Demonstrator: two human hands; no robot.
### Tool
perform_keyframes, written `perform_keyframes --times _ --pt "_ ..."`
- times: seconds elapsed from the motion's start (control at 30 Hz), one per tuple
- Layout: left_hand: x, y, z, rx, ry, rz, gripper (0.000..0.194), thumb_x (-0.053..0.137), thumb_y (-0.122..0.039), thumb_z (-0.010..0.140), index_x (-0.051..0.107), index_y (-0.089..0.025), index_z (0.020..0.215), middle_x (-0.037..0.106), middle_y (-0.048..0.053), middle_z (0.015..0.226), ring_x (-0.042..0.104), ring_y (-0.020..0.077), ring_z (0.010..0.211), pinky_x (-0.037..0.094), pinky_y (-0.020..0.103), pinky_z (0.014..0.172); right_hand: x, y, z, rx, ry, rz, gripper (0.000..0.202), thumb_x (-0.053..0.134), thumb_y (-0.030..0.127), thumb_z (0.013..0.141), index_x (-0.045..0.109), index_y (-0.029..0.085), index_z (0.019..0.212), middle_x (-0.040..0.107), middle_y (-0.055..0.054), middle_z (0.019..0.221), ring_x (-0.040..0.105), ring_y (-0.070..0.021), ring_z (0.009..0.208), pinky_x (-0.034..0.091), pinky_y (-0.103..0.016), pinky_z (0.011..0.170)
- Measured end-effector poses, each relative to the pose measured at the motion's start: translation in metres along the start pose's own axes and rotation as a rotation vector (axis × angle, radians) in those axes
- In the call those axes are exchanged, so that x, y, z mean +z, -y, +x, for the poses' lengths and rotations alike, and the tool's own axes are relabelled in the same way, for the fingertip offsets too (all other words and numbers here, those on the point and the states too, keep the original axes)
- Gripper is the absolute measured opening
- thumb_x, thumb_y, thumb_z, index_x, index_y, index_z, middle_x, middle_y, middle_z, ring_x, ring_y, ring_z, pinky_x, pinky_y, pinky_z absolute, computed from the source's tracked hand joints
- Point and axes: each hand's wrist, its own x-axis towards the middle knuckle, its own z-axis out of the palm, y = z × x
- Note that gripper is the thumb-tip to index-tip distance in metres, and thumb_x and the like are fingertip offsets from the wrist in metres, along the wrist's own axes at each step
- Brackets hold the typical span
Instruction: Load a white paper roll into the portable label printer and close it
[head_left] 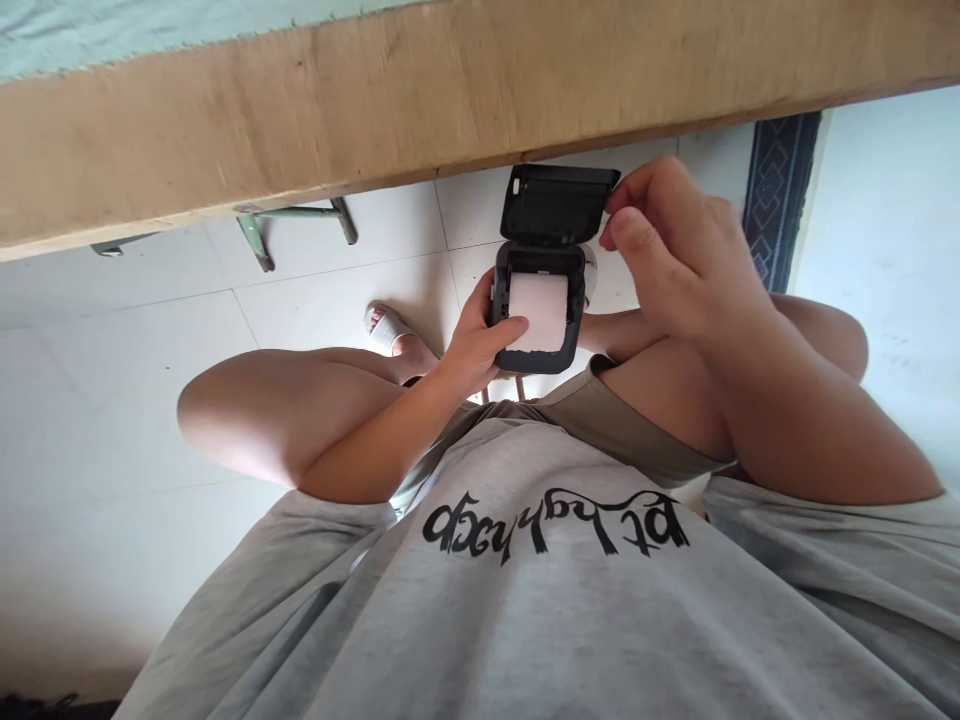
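A small black device [576, 312] is held over my lap with its hinged lid [559, 208] flipped up, away from me. Inside its compartment lies a white paper roll [544, 305], with the loose end toward me. My left hand [476, 340] grips the device's left side, its thumb resting on the paper. Beside the lid's right edge is my right hand [667, 240], with thumb and bent fingers drawn close together. Whether its fingertips touch the lid or hold anything small cannot be made out.
The wooden table edge [375, 100] crosses just beyond the device, with a pale green cloth [150, 30] on top. Below are green metal legs [292, 212], a tiled floor [315, 270] and a dark patterned strip [780, 190] at right. My bare knees flank the device.
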Motion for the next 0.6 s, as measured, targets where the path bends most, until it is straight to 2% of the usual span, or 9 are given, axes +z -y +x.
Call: perform_keyframes --times 0.07,0.13,0.2,0.27,0.4,0.5,0.6 --pt "-0.001 0.000 0.000 -0.005 0.001 0.000 0.060 0.080 -0.031 0.062 0.058 -0.023 0.116 0.067 0.005 0.107 0.066 0.0221 0.098 0.057 0.031 0.080 0.002 -0.001 0.002 0.004 -0.010 0.007 0.038 0.042 0.048 0.091 0.049 0.019 0.115 0.057 -0.006 0.122 0.054 -0.0078 0.102 0.042 -0.027 0.093" --pt "-0.001 0.000 -0.001 -0.009 0.003 0.003 0.061 0.081 -0.031 0.061 0.058 -0.023 0.117 0.066 0.005 0.106 0.066 0.0226 0.098 0.057 0.032 0.081 0.004 -0.002 0.004 0.000 -0.015 0.021 0.047 0.040 0.054 0.091 0.044 0.021 0.125 0.054 -0.007 0.129 0.054 -0.0077 0.105 0.042 -0.026 0.094" --pt "0.000 0.000 -0.002 -0.012 0.006 0.012 0.062 0.081 -0.031 0.060 0.058 -0.023 0.117 0.066 0.004 0.102 0.066 0.0215 0.093 0.056 0.031 0.078 0.004 -0.003 0.005 -0.012 0.009 0.028 0.058 0.029 0.064 0.091 0.043 0.022 0.128 0.058 -0.007 0.118 0.053 -0.0067 0.097 0.042 -0.025 0.090" --pt "0.001 0.001 -0.003 -0.014 0.009 0.019 0.063 0.081 -0.030 0.059 0.058 -0.023 0.118 0.065 0.003 0.099 0.065 0.0195 0.089 0.054 0.030 0.076 0.004 -0.003 0.006 -0.030 0.031 0.021 0.069 0.018 0.072 0.088 0.051 0.021 0.119 0.060 -0.007 0.103 0.050 -0.0060 0.088 0.040 -0.025 0.085" --pt "0.001 0.001 -0.005 -0.015 0.019 0.011 0.062 0.081 -0.028 0.059 0.058 -0.023 0.116 0.064 0.002 0.095 0.063 0.0155 0.081 0.052 0.027 0.070 0.006 -0.007 0.007 -0.113 0.086 0.027 0.076 0.009 0.073 0.087 0.059 0.019 0.104 0.060 -0.007 0.103 0.052 -0.0054 0.093 0.041 -0.025 0.089" --pt "0.000 0.000 -0.005 -0.005 0.028 0.003 0.060 0.082 -0.029 0.060 0.059 -0.024 0.115 0.064 0.001 0.093 0.062 0.0139 0.077 0.050 0.023 0.064 0.010 -0.009 0.006 -0.173 0.154 0.018 0.071 0.016 0.072 0.089 0.061 0.019 0.108 0.059 -0.006 0.110 0.053 -0.0068 0.098 0.044 -0.026 0.093" --pt "-0.001 -0.002 -0.005 0.012 0.025 -0.004 0.063 0.084 -0.036 0.060 0.058 -0.025 0.116 0.066 0.003 0.099 0.065 0.0168 0.084 0.051 0.023 0.066 0.016 -0.009 0.006 -0.212 0.228 -0.017 0.067 0.044 0.071 0.081 0.053 0.022 0.126 0.054 -0.007 0.126 0.054 -0.0108 0.104 0.046 -0.029 0.092"
